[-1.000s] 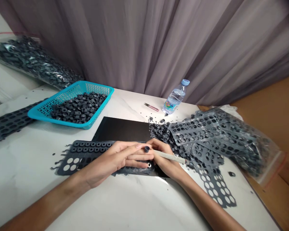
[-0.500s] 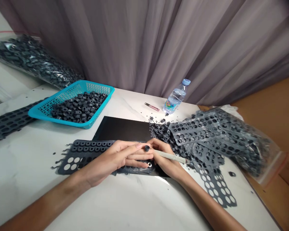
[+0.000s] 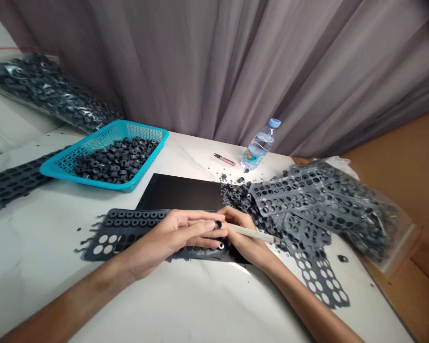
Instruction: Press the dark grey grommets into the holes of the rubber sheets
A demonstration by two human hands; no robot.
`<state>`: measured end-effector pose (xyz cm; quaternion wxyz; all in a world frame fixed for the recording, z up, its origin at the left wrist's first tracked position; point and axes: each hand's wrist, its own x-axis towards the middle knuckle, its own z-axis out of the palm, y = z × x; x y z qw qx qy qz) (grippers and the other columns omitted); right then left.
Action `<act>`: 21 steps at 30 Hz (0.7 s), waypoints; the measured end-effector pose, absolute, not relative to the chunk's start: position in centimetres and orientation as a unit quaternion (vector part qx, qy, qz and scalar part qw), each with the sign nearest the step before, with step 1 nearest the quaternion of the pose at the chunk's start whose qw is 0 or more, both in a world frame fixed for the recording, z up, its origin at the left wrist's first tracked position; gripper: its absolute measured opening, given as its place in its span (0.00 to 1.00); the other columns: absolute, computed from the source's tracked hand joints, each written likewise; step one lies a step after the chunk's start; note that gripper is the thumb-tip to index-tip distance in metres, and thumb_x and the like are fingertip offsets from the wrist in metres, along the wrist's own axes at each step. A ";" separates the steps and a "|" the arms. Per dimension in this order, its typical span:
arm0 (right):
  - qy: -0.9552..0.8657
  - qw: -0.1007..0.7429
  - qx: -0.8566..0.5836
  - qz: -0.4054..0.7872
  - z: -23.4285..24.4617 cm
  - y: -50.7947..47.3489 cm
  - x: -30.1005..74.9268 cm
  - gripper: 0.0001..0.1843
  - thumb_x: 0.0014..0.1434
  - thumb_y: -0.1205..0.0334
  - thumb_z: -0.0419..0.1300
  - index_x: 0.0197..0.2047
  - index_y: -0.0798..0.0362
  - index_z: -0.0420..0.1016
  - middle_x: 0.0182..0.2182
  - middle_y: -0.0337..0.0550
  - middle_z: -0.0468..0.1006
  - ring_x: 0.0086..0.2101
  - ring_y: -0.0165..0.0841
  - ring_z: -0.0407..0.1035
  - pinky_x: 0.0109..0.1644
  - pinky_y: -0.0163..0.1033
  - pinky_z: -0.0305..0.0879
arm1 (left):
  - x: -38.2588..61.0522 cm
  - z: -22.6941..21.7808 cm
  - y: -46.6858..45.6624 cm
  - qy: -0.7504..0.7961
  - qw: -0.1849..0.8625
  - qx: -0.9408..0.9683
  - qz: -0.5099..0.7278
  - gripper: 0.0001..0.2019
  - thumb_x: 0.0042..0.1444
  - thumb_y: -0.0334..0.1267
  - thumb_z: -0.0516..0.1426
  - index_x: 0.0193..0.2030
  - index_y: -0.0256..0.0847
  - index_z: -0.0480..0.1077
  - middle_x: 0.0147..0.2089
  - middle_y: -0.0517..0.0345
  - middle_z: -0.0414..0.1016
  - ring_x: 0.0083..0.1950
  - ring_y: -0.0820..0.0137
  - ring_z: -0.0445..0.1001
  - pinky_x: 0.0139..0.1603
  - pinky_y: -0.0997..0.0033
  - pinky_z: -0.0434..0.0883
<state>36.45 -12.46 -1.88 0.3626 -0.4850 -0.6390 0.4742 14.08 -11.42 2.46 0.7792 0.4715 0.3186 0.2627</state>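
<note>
A small black rubber bushing [image 3: 218, 225] sits at the fingertips of my left hand [image 3: 186, 231], held between the thumb and fingers. That hand lies over a dark rubber sheet [image 3: 103, 227] with rows of ring-shaped parts and several punched-out holes. Closed around a pale stick-shaped tool [image 3: 252, 231] is my right hand [image 3: 243, 233]; the tool's front end is hidden by the fingers, close to the bushing. Beneath the sheet rests a flat black board [image 3: 178, 190].
A blue basket [image 3: 128, 186] of bushings stands at left, before a bulging plastic bag [image 3: 50, 93]. Pink-handled snips [image 3: 224, 159] and a water bottle [image 3: 258, 148] lie behind. Loose bushings [image 3: 238, 195] and punched sheets [image 3: 289, 190] are heaped at right. Another sheet [image 3: 14, 178] lies far left.
The bushing has turned at my left fingertips, so its open end now faces me. My left thumb has shifted down against it; my right hand is almost still.
</note>
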 end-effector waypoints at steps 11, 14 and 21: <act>-0.650 0.352 -0.494 0.458 -2.2 -12.4 36.7 0.12 0.67 0.53 0.60 0.40 0.54 0.74 0.31 0.37 0.72 0.31 0.31 0.64 0.34 0.36 0.57 | 14.2 3.0 -11.5 0.290 0.781 0.477 0.279 0.20 0.65 0.41 0.64 0.62 0.41 0.77 0.59 0.45 0.81 0.61 0.59 0.79 0.66 0.61 0.73; -0.653 0.353 -0.487 0.460 -2.2 -12.4 36.7 0.12 0.67 0.53 0.60 0.40 0.54 0.74 0.31 0.37 0.72 0.31 0.31 0.63 0.34 0.35 0.57 | 14.2 3.1 -11.4 0.289 0.780 0.480 0.280 0.19 0.65 0.40 0.64 0.61 0.42 0.77 0.59 0.46 0.81 0.62 0.59 0.78 0.67 0.62 0.73; -0.661 0.357 -0.483 0.450 -2.0 -12.4 36.6 0.12 0.65 0.53 0.60 0.39 0.53 0.74 0.30 0.36 0.71 0.31 0.30 0.63 0.34 0.35 0.57 | 14.1 3.1 -11.3 0.295 0.768 0.500 0.272 0.16 0.64 0.39 0.65 0.59 0.45 0.79 0.60 0.49 0.80 0.63 0.61 0.77 0.63 0.68 0.74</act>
